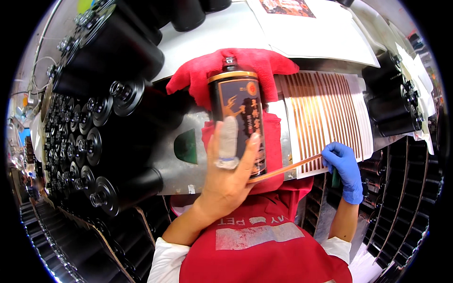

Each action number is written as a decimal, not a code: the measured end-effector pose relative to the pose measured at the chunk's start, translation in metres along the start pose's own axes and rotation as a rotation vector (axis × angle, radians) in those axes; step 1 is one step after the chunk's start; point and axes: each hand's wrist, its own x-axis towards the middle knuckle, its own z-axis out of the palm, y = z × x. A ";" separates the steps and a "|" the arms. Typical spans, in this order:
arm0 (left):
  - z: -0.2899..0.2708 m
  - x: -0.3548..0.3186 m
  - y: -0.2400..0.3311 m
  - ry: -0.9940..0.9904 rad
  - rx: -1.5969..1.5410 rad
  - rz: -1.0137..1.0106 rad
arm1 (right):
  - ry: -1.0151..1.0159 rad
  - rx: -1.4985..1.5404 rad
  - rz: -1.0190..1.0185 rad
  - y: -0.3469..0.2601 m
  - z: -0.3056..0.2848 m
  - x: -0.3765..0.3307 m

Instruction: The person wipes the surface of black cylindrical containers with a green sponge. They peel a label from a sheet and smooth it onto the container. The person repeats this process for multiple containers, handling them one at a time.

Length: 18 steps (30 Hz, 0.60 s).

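A black bottle (231, 108) with a gold band and orange label artwork lies on a red towel (276, 66), its neck pointing away from me. My left hand (230, 174) is closed round its lower part; a whitish wrap covers one finger. One end of a copper-gold adhesive strip (292, 167) meets the bottle near its base. The other end is pinched in my blue-gloved right hand (343, 165), out to the right. A dark green flat piece (335, 178) shows below the gloved fingers; whether they grip it is hidden.
Beside the towel lies a white sheet (366, 123) bearing rows of copper-gold strips. Many black bottles (125, 188) are stacked at left, more (394, 113) at right. White boards (311, 37) lie at the back. A dark green patch (185, 146) shows on the metal bench (181, 181).
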 end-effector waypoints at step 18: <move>-0.010 0.015 0.009 -0.167 0.325 0.084 | -0.144 0.067 -0.019 -0.006 0.048 0.001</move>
